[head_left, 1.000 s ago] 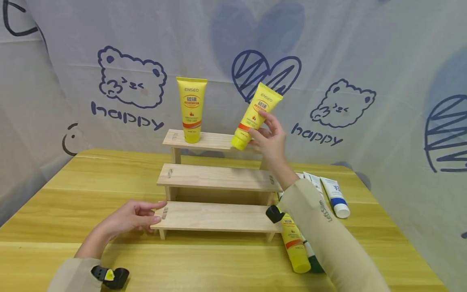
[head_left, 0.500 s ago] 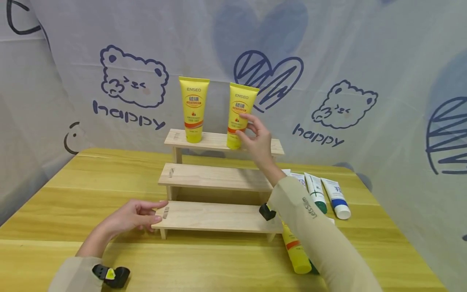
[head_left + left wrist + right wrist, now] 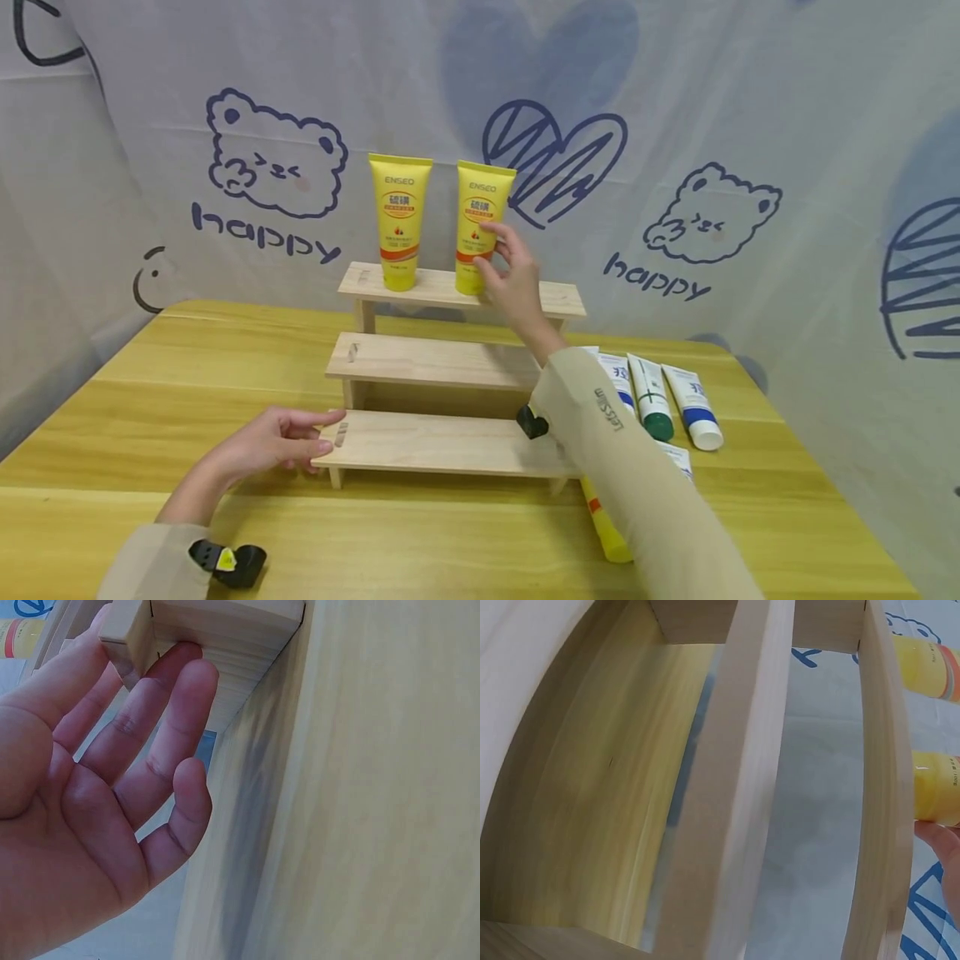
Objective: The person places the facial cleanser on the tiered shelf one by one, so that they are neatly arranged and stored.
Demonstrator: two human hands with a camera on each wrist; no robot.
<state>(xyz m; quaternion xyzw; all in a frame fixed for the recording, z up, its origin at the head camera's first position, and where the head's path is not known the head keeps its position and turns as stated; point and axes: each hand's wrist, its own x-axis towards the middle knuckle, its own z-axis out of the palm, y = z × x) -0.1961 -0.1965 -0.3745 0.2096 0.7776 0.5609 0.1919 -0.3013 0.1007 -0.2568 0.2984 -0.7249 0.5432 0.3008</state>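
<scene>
A three-step wooden display stand (image 3: 442,446) is set on the table. My left hand (image 3: 273,437) grips the left end of its lowest step; in the left wrist view, fingers (image 3: 193,682) reach beneath the board. On the top step, a yellow squeeze tube (image 3: 400,221) stands upright on its cap, left of centre. To its right, my right hand (image 3: 517,279) pinches a matching yellow tube (image 3: 478,200) by its lower half, thumb and fingers at its right side. This tube is upright too, its cap at the top step, with a narrow gap between the two.
Right of the stand lie several tubes on the wooden table (image 3: 450,542), among them a white-and-blue tube (image 3: 693,404) and a white-and-green tube (image 3: 651,396). Another yellow tube (image 3: 606,529) is partly hidden under the right sleeve. A printed curtain (image 3: 420,75) hangs behind.
The tube in my right hand was tilted and farther right; it has come upright onto the top step and shifted left towards the other tube. My left hand has stayed in place.
</scene>
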